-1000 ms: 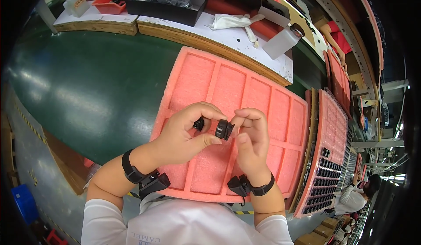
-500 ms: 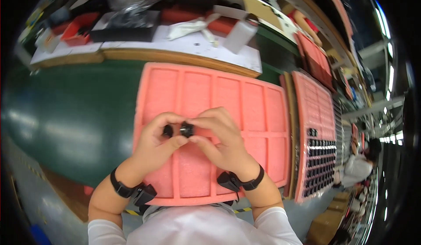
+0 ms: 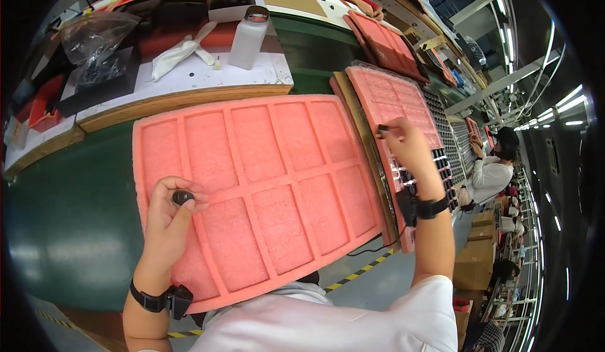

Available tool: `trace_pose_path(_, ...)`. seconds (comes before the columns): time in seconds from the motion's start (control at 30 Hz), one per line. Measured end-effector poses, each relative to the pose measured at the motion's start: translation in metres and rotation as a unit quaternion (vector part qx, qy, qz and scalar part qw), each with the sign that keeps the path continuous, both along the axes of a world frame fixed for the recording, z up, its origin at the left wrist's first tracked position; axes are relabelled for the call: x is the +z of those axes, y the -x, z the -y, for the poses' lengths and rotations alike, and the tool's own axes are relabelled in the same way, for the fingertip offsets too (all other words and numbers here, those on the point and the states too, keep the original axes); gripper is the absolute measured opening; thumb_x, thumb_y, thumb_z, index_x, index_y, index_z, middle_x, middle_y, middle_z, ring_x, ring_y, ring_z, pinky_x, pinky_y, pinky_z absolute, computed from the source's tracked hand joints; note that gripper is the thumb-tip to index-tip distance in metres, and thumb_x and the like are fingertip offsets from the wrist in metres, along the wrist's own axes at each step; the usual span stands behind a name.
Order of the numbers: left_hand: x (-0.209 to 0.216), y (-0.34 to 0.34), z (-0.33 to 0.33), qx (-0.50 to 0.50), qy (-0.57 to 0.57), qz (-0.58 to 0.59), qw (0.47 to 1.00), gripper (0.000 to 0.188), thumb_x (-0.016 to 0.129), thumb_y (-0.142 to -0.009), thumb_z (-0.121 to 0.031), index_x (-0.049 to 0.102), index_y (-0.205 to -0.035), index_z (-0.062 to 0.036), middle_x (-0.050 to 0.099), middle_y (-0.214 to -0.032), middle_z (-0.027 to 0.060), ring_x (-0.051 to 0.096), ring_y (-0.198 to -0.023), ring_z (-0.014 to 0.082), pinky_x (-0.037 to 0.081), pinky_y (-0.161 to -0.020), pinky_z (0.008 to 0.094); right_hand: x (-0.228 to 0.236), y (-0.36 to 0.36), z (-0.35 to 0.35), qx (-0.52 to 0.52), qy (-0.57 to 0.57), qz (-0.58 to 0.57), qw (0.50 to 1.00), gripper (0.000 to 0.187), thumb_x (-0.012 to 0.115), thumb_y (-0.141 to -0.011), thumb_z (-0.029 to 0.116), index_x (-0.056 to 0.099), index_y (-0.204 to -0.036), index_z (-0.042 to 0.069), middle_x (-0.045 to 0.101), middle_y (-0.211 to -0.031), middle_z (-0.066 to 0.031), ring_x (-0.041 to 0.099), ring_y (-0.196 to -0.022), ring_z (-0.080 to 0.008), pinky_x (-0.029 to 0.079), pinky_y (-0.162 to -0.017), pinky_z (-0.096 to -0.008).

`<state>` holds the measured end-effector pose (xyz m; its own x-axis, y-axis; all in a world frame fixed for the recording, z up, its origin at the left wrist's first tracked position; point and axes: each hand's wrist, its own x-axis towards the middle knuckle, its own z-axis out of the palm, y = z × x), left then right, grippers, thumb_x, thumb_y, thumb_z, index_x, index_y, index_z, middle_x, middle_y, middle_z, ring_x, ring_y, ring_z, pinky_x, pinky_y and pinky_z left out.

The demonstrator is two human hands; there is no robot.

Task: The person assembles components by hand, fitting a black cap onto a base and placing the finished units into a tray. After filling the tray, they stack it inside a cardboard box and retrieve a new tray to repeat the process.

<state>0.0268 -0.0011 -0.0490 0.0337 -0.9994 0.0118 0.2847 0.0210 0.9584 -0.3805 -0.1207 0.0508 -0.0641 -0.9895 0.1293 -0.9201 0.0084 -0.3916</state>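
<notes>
My left hand (image 3: 169, 216) pinches a small round black part (image 3: 183, 196) over the lower left of a big pink foam tray (image 3: 277, 163) with rectangular pockets. My right hand (image 3: 406, 147) reaches out to the right and holds another small black part (image 3: 382, 129) at its fingertips. It hovers over a second pink tray (image 3: 391, 97) and a tray of small black parts (image 3: 444, 163) beside it. Both wrists carry black straps.
A white bottle (image 3: 248, 29), a white cloth (image 3: 179, 51) and a clear plastic bag (image 3: 94, 37) lie on the white board behind the tray. The green bench top (image 3: 69, 226) lies to the left. Another person (image 3: 495, 169) works at the far right.
My hands were together over the tray's middle, joined on the black parts. Now they are apart: the right hand has swung to the trays on the right and the left stays low left.
</notes>
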Motion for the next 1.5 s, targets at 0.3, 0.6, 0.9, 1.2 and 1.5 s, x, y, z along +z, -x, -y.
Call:
trace_pose_path(0.3, 0.001, -0.004, 0.000, -0.029, -0.026, 0.004, 0.999, 0.023, 0.057, -0.089, -0.001, 0.047, -0.109, -0.0023, 0.060, -0.096, 0.0081, 0.058, -0.071, 0.0114, 0.051, -0.064, 0.0240, -0.003, 0.120, 0.027, -0.102, -0.071, -0.189, 0.974, 0.028, 0.067, -0.076, 0.023, 0.064, -0.095, 0.002, 0.067, -0.088, -0.0188, 0.065, -0.087, -0.0330, 0.050, -0.076, -0.0396)
trace_pose_path(0.6, 0.002, -0.005, 0.001, -0.053, -0.020, 0.004, 0.998, 0.031, 0.054, -0.086, 0.010, 0.050, -0.115, 0.0011, 0.057, -0.097, 0.0055, 0.055, -0.077, 0.0087, 0.049, -0.068, 0.0230, -0.017, 0.132, 0.027, -0.054, -0.069, -0.204, 0.975, 0.029, 0.068, -0.076, 0.019, 0.063, -0.097, -0.001, 0.066, -0.083, -0.0168, 0.064, -0.079, -0.0315, 0.049, -0.069, -0.0397)
trace_pose_path(0.9, 0.001, -0.005, -0.001, -0.055, -0.030, -0.004, 0.998, 0.038, 0.054, -0.084, 0.013, 0.048, -0.120, 0.0017, 0.056, -0.097, 0.0055, 0.055, -0.083, 0.0089, 0.049, -0.072, 0.0233, 0.019, -0.028, -0.026, 0.125, 0.062, -0.128, 0.982, 0.024, 0.063, -0.082, 0.010, 0.061, -0.104, 0.000, 0.062, -0.091, -0.0134, 0.059, -0.081, -0.0245, 0.048, -0.075, -0.0325)
trace_pose_path(1.2, -0.009, -0.007, 0.004, -0.067, -0.007, 0.005, 0.998, 0.045, 0.053, -0.084, 0.013, 0.044, -0.125, -0.0001, 0.060, -0.105, 0.0102, 0.058, -0.087, 0.0114, 0.050, -0.076, 0.0253, 0.002, -0.122, -0.077, 0.368, -0.089, 0.042, 0.924, 0.028, 0.065, -0.080, 0.005, 0.060, -0.107, 0.000, 0.061, -0.098, -0.0126, 0.059, -0.091, -0.0230, 0.047, -0.082, -0.0324)
trace_pose_path(1.5, 0.008, -0.010, 0.003, -0.060, 0.047, 0.013, 0.997, 0.052, 0.051, -0.084, 0.013, 0.036, -0.132, -0.0003, 0.060, -0.112, 0.0143, 0.060, -0.095, 0.0152, 0.050, -0.082, 0.0267, -0.038, -0.241, -0.076, 0.373, -0.148, 0.314, 0.860, 0.026, 0.067, -0.082, 0.008, 0.061, -0.106, 0.001, 0.059, -0.100, -0.0095, 0.058, -0.089, -0.0202, 0.046, -0.082, -0.0295)
